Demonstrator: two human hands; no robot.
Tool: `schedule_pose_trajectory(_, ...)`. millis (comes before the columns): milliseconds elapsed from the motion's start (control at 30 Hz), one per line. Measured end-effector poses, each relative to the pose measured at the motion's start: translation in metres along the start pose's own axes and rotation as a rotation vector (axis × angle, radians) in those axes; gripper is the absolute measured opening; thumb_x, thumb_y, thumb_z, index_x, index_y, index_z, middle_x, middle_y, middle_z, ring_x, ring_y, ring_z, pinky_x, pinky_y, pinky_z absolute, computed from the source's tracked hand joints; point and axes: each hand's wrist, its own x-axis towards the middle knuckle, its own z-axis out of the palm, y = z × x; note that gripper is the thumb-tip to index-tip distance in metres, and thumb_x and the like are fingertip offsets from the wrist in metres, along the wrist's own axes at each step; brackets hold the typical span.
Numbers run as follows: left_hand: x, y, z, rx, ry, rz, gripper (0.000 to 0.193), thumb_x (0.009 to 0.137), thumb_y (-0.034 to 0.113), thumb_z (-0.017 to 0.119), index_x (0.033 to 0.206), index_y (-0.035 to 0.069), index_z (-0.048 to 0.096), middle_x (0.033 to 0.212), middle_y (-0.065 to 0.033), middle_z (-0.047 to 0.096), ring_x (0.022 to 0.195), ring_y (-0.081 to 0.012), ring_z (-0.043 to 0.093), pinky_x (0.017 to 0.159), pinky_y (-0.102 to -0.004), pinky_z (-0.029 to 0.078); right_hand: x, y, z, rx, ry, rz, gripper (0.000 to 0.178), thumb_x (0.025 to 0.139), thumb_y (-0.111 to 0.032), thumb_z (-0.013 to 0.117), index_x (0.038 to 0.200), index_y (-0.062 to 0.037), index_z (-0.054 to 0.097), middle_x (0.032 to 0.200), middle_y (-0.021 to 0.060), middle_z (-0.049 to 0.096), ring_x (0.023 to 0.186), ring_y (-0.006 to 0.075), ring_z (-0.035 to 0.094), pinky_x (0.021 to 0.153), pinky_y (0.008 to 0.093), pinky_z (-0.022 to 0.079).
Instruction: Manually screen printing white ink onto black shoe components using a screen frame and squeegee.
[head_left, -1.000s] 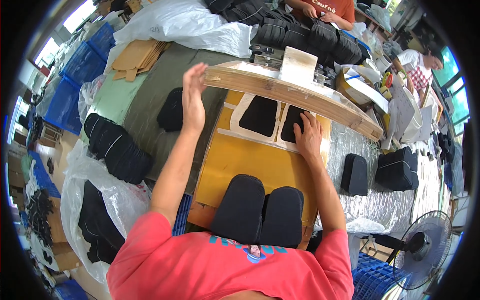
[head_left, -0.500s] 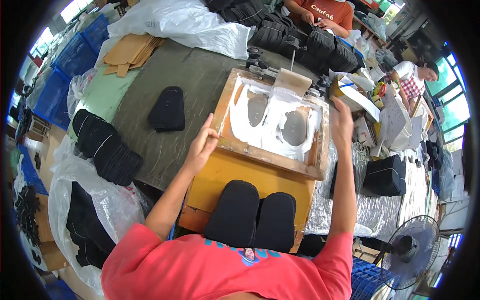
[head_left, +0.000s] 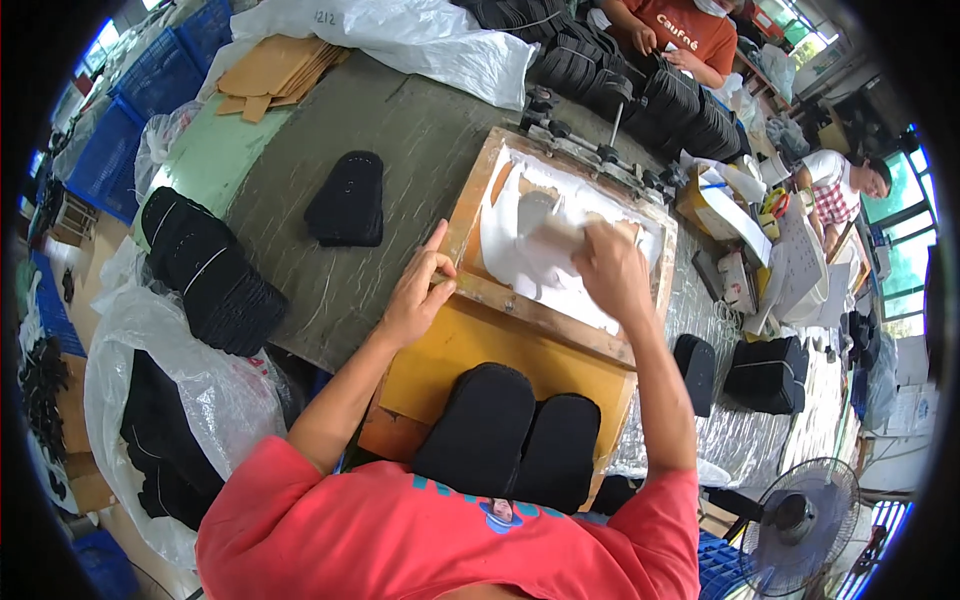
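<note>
A wooden screen-printing frame (head_left: 560,318) lies before me on a yellow board (head_left: 490,328), its mesh (head_left: 505,225) smeared with thick white paste. At its near left corner my left hand (head_left: 420,288) grips the edge, index finger stretched along the wood. Above the mesh, my right hand (head_left: 612,272) is closed round a squeegee (head_left: 555,238), blurred by motion, with its lower edge at the paste. Two stacks of black insole-shaped pieces (head_left: 475,425) rest on the near part of the board, against my shirt.
Left of the frame a small stack of black pieces (head_left: 346,200) lies on the dark table (head_left: 290,240). Bundled black pieces (head_left: 215,270) sit at the table's left edge. Brown cardboard (head_left: 275,72) lies farther back. At the right are bundles (head_left: 765,375) and a fan (head_left: 800,515). Two people work beyond.
My right hand has left the frame's right side and moved in over the mesh, taking hold of the squeegee that leaned at the far side. White paste now covers the clear openings differently.
</note>
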Motion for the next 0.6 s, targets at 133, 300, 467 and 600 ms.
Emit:
schedule_pose_trajectory(133,0.007,-0.003,0.010,0.012,-0.011,0.060,0.010,0.090,0.007,0.056,0.098,0.005,0.051,0.157,-0.0278,0.026,0.124,-0.0303,0.051,0.095,-0.0370,0.042,0.075,0.032,0.020,-0.142,0.338,0.021,0.009,0.085,-0.008,0.056,0.093,-0.0047,0.060,0.091,0.0159,0.065,0.086,0.0373,0.063,0.077,0.0476,0.048)
schedule_pose_trajectory(300,0.003,-0.003,0.006,0.047,0.014,0.059,0.011,0.091,0.009,0.055,0.100,0.006,0.050,0.157,-0.0269,0.026,0.125,-0.0313,0.049,0.099,-0.0383,0.039,0.038,0.012,0.046,-0.146,0.184,-0.012,0.011,0.085,-0.008,0.058,0.095,-0.0085,0.063,0.091,0.0094,0.065,0.088,0.0306,0.061,0.077,0.0433,0.050)
schedule_pose_trajectory(467,0.002,0.003,0.002,0.068,0.004,0.055,0.010,0.091,0.008,0.055,0.100,0.006,0.050,0.158,-0.0267,0.025,0.133,-0.0325,0.044,0.103,-0.0382,0.037,-0.031,0.036,-0.026,-0.088,0.004,-0.127,0.010,0.082,-0.007,0.066,0.091,-0.0104,0.068,0.086,0.0074,0.068,0.083,0.0286,0.065,0.078,0.0408,0.051)
schedule_pose_trajectory(600,0.005,0.001,0.007,0.067,0.002,0.064,0.009,0.090,0.007,0.054,0.099,0.006,0.049,0.158,-0.0266,0.024,0.143,-0.0349,0.034,0.109,-0.0393,0.032,0.001,0.083,-0.039,-0.254,0.117,0.128,0.017,0.083,-0.007,0.060,0.097,-0.0067,0.069,0.094,0.0132,0.069,0.089,0.0352,0.065,0.078,0.0442,0.051)
